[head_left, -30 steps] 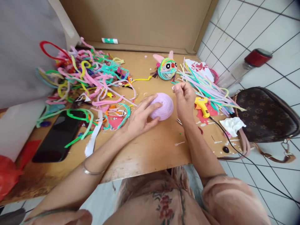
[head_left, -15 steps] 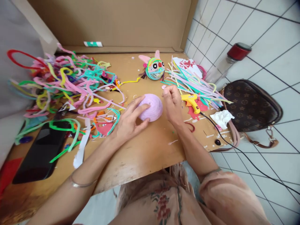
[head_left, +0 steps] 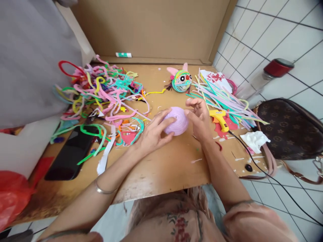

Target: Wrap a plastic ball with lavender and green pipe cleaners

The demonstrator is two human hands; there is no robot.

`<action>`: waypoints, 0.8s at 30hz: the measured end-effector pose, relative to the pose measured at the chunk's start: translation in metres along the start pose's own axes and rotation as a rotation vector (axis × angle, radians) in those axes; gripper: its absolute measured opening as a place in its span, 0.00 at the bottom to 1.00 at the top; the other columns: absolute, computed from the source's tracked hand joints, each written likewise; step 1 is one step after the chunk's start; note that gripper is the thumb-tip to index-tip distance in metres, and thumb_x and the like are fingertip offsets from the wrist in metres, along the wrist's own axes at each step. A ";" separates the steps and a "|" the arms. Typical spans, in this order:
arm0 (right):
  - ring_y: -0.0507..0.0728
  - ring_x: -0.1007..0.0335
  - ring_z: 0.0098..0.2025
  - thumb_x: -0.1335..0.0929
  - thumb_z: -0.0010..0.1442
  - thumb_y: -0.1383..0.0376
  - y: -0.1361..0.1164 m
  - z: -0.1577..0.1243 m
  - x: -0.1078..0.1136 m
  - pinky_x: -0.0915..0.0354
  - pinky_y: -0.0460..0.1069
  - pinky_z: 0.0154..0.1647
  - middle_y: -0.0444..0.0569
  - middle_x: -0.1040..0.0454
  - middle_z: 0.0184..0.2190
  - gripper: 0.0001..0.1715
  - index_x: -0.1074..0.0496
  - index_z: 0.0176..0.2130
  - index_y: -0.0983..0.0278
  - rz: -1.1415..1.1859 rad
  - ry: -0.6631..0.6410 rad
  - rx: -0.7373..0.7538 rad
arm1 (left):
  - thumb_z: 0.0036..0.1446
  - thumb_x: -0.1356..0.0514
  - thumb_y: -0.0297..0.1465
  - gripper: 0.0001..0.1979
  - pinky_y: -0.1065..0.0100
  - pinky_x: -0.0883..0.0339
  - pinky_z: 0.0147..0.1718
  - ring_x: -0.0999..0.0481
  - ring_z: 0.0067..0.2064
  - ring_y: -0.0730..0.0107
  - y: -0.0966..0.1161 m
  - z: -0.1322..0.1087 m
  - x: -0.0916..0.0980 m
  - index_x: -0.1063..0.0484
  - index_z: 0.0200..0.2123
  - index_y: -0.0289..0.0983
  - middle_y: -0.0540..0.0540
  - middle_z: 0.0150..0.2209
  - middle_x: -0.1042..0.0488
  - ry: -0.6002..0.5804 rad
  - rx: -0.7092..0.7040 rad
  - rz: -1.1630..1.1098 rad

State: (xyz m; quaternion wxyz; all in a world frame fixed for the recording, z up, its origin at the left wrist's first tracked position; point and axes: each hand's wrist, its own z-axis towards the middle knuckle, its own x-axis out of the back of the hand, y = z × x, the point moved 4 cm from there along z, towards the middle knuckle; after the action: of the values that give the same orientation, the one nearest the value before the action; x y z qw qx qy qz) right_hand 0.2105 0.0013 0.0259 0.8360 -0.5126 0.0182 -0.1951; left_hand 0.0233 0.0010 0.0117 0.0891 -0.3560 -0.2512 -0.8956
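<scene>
L: my left hand gripping lilac coiled dome | R: my right hand half-open, thumb at its edge, contact unclear | yellow glue gun nearby

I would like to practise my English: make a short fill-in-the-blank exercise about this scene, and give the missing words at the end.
1. The left hand is on a round, coiled piece coloured light ____.
2. The glue gun beside the right hand is mostly ____.
3. The decorated ball has ____ pink ears.
4. A silver bangle is worn on the ____ arm.

Missing words: purple; yellow; two; left.
</scene>
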 end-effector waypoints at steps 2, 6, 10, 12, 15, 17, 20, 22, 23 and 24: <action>0.58 0.33 0.52 0.31 0.55 0.53 0.006 0.001 -0.002 0.35 0.52 0.48 0.48 0.30 0.47 0.19 0.34 0.44 0.58 0.045 -0.095 -0.055 | 0.61 0.40 0.33 0.23 0.47 0.35 0.62 0.36 0.67 0.51 0.000 0.000 0.000 0.35 0.59 0.40 0.33 0.66 0.37 0.005 0.003 -0.008; 0.59 0.32 0.52 0.31 0.54 0.54 0.009 0.000 -0.002 0.34 0.52 0.47 0.50 0.29 0.49 0.20 0.33 0.45 0.58 0.074 -0.169 -0.108 | 0.61 0.40 0.32 0.22 0.47 0.36 0.62 0.37 0.67 0.51 0.002 0.001 0.002 0.34 0.58 0.40 0.33 0.66 0.38 -0.003 -0.006 -0.023; 0.58 0.30 0.47 0.30 0.52 0.54 0.005 0.000 -0.003 0.34 0.52 0.45 0.49 0.28 0.47 0.19 0.32 0.42 0.59 0.045 -0.196 -0.099 | 0.60 0.40 0.31 0.22 0.47 0.36 0.63 0.37 0.68 0.51 0.003 0.001 0.002 0.34 0.58 0.38 0.31 0.65 0.37 -0.004 -0.023 -0.036; 0.57 0.30 0.47 0.29 0.50 0.56 0.004 0.000 -0.005 0.34 0.51 0.45 0.49 0.28 0.48 0.18 0.32 0.41 0.59 0.081 -0.210 -0.126 | 0.60 0.40 0.31 0.23 0.46 0.36 0.62 0.37 0.68 0.50 0.003 0.001 0.001 0.34 0.58 0.40 0.32 0.66 0.38 -0.004 -0.022 -0.041; 0.56 0.31 0.47 0.28 0.47 0.61 0.005 -0.001 -0.008 0.35 0.50 0.45 0.49 0.30 0.49 0.19 0.33 0.40 0.59 0.166 -0.230 -0.200 | 0.60 0.40 0.31 0.22 0.46 0.35 0.62 0.37 0.68 0.51 0.003 0.000 0.001 0.35 0.58 0.40 0.33 0.66 0.38 -0.003 -0.024 -0.039; 0.56 0.31 0.47 0.28 0.47 0.62 0.006 -0.002 -0.010 0.35 0.50 0.46 0.49 0.30 0.48 0.19 0.34 0.39 0.60 0.201 -0.229 -0.223 | 0.61 0.40 0.32 0.22 0.47 0.35 0.62 0.37 0.68 0.51 0.003 0.001 0.001 0.34 0.58 0.40 0.33 0.66 0.38 0.004 -0.030 -0.035; 0.57 0.32 0.49 0.28 0.47 0.62 0.005 -0.002 -0.011 0.35 0.51 0.47 0.48 0.30 0.45 0.18 0.35 0.38 0.59 0.198 -0.230 -0.203 | 0.61 0.40 0.31 0.22 0.48 0.35 0.62 0.37 0.67 0.52 0.003 0.001 0.002 0.34 0.58 0.39 0.33 0.65 0.37 0.013 -0.032 -0.046; 0.57 0.33 0.50 0.28 0.47 0.62 0.004 -0.001 -0.012 0.35 0.51 0.47 0.48 0.30 0.43 0.18 0.35 0.37 0.59 0.189 -0.239 -0.196 | 0.60 0.40 0.30 0.22 0.48 0.35 0.62 0.37 0.67 0.52 0.004 0.002 0.002 0.34 0.58 0.39 0.33 0.65 0.37 0.016 -0.033 -0.060; 0.57 0.33 0.50 0.28 0.47 0.62 0.003 -0.001 -0.012 0.36 0.51 0.47 0.48 0.30 0.43 0.18 0.35 0.37 0.59 0.190 -0.243 -0.202 | 0.60 0.40 0.30 0.22 0.48 0.36 0.62 0.36 0.67 0.52 0.004 0.002 0.002 0.33 0.57 0.39 0.33 0.65 0.37 0.016 -0.036 -0.067; 0.57 0.33 0.50 0.27 0.46 0.62 0.002 -0.002 -0.012 0.36 0.50 0.46 0.48 0.31 0.44 0.18 0.35 0.37 0.59 0.192 -0.246 -0.213 | 0.60 0.40 0.30 0.22 0.48 0.36 0.62 0.36 0.67 0.52 0.003 0.002 0.002 0.33 0.57 0.39 0.33 0.65 0.36 0.016 -0.040 -0.072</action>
State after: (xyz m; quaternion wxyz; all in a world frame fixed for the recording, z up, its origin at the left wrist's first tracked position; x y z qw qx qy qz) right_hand 0.1996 0.0051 0.0212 0.7877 -0.6141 -0.0151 -0.0473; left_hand 0.0242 -0.0010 0.0156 0.0516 -0.3412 -0.2454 -0.9059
